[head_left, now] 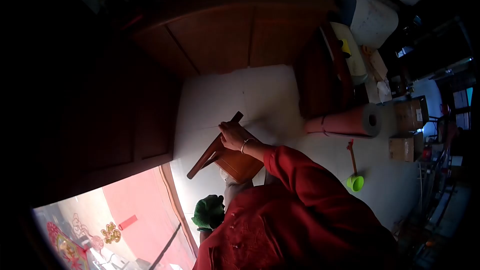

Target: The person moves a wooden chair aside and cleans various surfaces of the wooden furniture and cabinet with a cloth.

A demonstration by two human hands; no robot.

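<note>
My right hand (233, 135), with a bracelet at the wrist, grips the top rail of a brown wooden chair (240, 164) in the middle of the view. The rail slants from upper right to lower left, and the seat shows below it, close to my body. At the lower left, a bunched dark green cloth (208, 212) is at the end of my left arm. It covers my left hand, whose fingers do not show; the hand appears closed on the cloth.
Wooden cabinets (215, 40) stand ahead, and a dark wooden panel (100, 120) is on the left. A rolled pink mat (340, 121), a bright green scoop (355, 183) and cardboard boxes (402, 148) are on the right. Sunlight falls beyond a doorway edge (175, 200) at the lower left.
</note>
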